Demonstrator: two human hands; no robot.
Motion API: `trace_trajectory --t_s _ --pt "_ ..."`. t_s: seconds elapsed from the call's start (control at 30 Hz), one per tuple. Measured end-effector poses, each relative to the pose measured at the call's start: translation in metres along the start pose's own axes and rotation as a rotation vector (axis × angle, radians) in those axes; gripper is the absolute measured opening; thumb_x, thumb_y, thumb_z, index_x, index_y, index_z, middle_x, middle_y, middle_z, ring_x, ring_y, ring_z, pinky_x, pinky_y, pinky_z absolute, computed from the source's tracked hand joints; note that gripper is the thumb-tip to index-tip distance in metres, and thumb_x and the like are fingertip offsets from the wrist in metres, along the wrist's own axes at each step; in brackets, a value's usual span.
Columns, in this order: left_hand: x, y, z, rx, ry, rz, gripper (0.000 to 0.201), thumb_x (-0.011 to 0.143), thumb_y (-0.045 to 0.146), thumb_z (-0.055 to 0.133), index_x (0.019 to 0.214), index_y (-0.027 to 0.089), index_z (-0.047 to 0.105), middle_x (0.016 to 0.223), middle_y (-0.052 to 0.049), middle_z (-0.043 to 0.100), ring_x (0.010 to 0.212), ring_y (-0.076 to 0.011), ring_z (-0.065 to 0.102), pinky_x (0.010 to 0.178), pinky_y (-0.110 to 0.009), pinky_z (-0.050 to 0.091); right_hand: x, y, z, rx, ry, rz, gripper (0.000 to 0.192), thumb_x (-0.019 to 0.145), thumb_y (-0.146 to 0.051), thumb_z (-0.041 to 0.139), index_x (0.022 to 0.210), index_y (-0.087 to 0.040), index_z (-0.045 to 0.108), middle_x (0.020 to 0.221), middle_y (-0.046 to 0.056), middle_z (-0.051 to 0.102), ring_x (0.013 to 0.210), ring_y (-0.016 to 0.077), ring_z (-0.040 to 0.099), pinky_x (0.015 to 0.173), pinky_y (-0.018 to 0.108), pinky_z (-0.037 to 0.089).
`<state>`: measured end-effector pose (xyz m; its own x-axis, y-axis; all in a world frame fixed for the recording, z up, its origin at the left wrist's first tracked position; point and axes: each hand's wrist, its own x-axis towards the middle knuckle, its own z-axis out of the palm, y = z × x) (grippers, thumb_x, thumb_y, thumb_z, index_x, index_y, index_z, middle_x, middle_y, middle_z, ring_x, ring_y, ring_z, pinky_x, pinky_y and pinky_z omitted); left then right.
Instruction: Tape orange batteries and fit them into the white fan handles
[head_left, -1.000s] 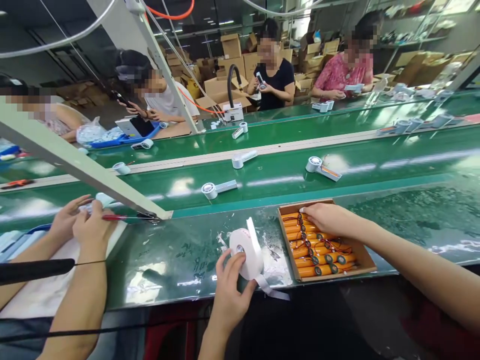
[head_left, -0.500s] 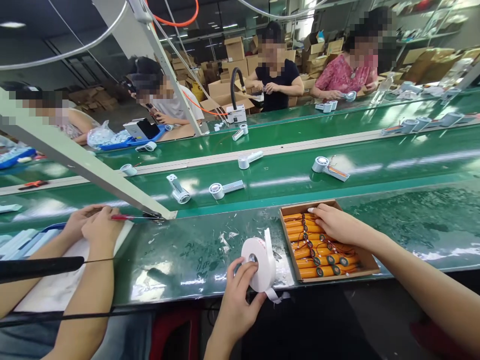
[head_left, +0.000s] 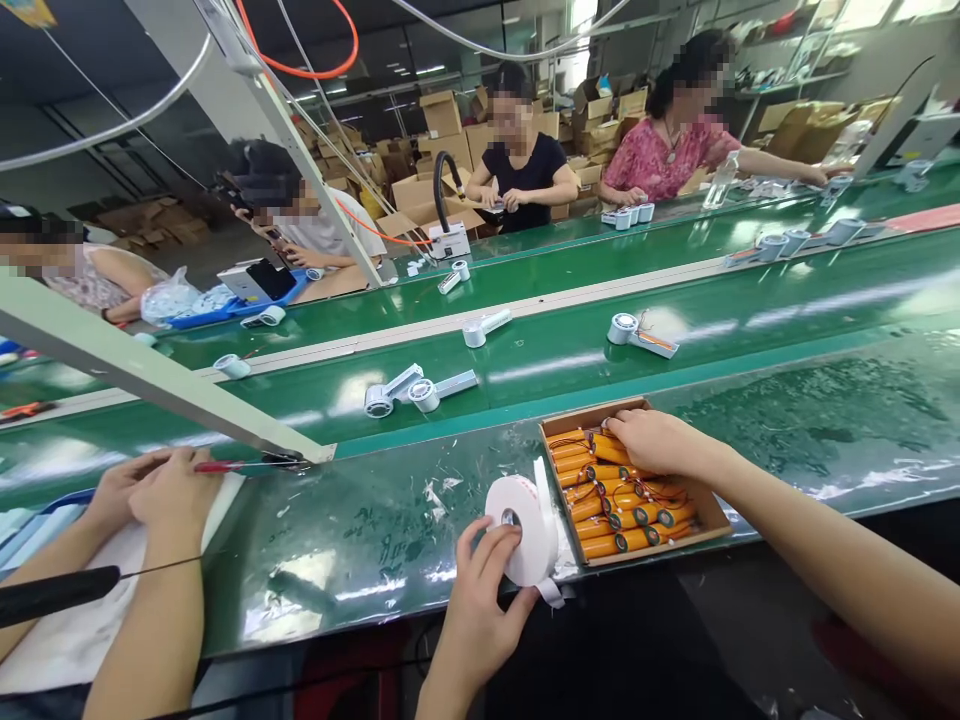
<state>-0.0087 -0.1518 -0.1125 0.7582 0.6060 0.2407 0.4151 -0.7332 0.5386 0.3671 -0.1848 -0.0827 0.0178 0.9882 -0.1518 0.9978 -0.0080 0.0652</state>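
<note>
My left hand point(head_left: 480, 600) holds a white roll of tape point(head_left: 525, 528) at the near edge of the green table point(head_left: 375, 530). My fingers are closed around its side, and one fingertip sits by the hole in the middle. The roll stands on its edge, and a loose strip hangs down under it. I think the roll is light and a bit soft, so I hold it by the round sides and not by the sticky strip, which would cling to my skin.

My right hand point(head_left: 656, 440) is down in a shallow cardboard box point(head_left: 712, 515) just beside the roll. The box is full of orange batteries point(head_left: 611, 500) lying side by side, with thin red and black wires on their ends. My fingers curl over the ones at the far end, but I cannot tell if I have really pinched one yet. The batteries look hard, smooth and a little heavy for their size. They could roll or slip, so the best place to grab one is around its middle. The wires look thin and easy to snag, so I would not pull on them.

To my left, another person's hands point(head_left: 154, 490) work with a red tool point(head_left: 217, 466).
</note>
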Motion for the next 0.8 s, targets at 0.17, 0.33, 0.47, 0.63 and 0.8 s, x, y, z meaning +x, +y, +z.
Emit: trace_trajectory --t_s 0.17,0.33,0.47,0.63,0.8 --pt "-0.004 -0.002 0.003 -0.007 -0.006 -0.029 0.047 0.092 0.022 0.066 0.137 0.026 0.052 0.143 -0.011 0.056 0.143 -0.0339 0.036 0.113 -0.059 0.047 -0.003 0.003 0.000 0.042 0.003 -0.021 0.025 0.102 -0.017 0.043 0.109 -0.013 0.067 0.105 0.013 0.070 0.094 0.0275 0.069 0.083 0.034 0.051" --pt "-0.005 -0.003 0.005 -0.019 -0.011 -0.034 0.048 0.091 0.021 0.067 0.137 0.026 0.052 0.143 -0.010 0.056 0.143 -0.0337 0.036 0.114 -0.059 0.047 -0.006 0.006 0.002 0.017 0.005 -0.046 0.024 0.098 -0.012 0.049 0.115 -0.015 0.066 0.107 0.011 0.069 0.090 0.0266 0.070 0.079 0.032 0.052" --pt "-0.006 -0.002 0.005 -0.019 -0.014 -0.043 0.048 0.093 0.025 0.067 0.138 0.029 0.050 0.145 -0.008 0.055 0.145 -0.0323 0.034 0.114 -0.059 0.047 -0.003 0.001 0.005 0.017 0.022 0.039 0.025 0.100 -0.012 0.046 0.117 -0.016 0.065 0.110 0.012 0.069 0.095 0.0267 0.070 0.080 0.032 0.053" --pt "-0.007 0.000 0.004 -0.026 -0.025 -0.057 0.047 0.093 0.026 0.067 0.137 0.028 0.052 0.145 -0.008 0.055 0.145 -0.0324 0.034 0.115 -0.058 0.046 -0.003 -0.007 0.008 0.013 0.034 0.085 0.029 0.099 -0.005 0.042 0.115 -0.014 0.064 0.108 0.013 0.069 0.097 0.0275 0.070 0.082 0.033 0.054" --pt "-0.002 0.005 0.009 0.023 0.047 -0.046 0.047 0.092 0.023 0.067 0.137 0.024 0.055 0.142 -0.012 0.058 0.142 -0.0356 0.038 0.112 -0.060 0.048 -0.004 -0.002 0.003 0.042 0.040 0.106 0.021 0.100 -0.010 0.046 0.107 -0.015 0.065 0.108 0.012 0.070 0.098 0.0266 0.070 0.083 0.031 0.054"
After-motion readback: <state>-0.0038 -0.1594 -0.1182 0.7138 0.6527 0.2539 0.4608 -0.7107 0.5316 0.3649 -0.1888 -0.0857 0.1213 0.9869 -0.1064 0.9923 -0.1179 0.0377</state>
